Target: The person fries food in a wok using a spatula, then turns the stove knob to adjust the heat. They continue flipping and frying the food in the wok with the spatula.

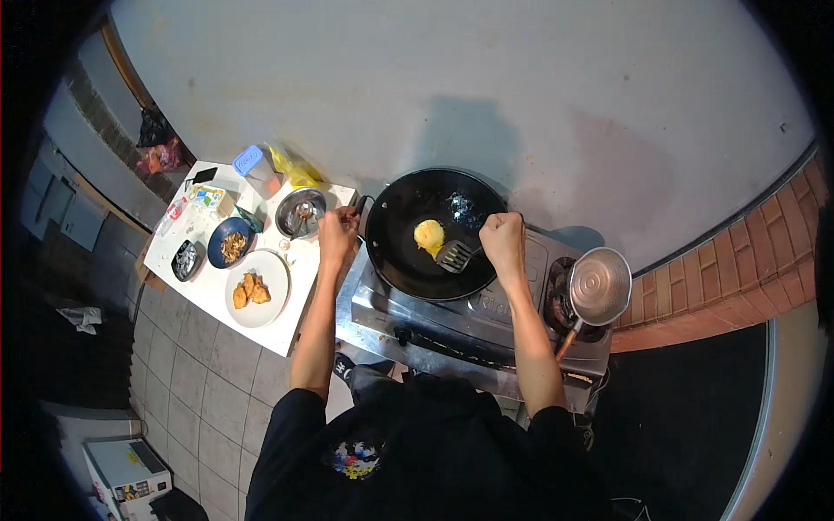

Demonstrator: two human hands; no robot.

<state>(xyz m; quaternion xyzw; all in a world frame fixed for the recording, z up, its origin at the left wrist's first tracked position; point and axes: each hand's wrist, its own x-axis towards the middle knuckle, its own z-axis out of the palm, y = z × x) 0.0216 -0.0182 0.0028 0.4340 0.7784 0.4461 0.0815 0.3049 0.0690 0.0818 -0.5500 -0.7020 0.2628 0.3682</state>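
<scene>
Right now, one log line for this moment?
left hand: grips wok handle | right hand: holds spatula | spatula beside yellow food in wok

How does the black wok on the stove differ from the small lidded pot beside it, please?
The black wok is wide, dark and open, with a yellow piece of food in it; the small pot is much smaller, shiny metal and covered by a lid. The left hand grips the wok's handle and the right hand works a spatula in it; the pot is untouched. Both sit on the stove.
</scene>
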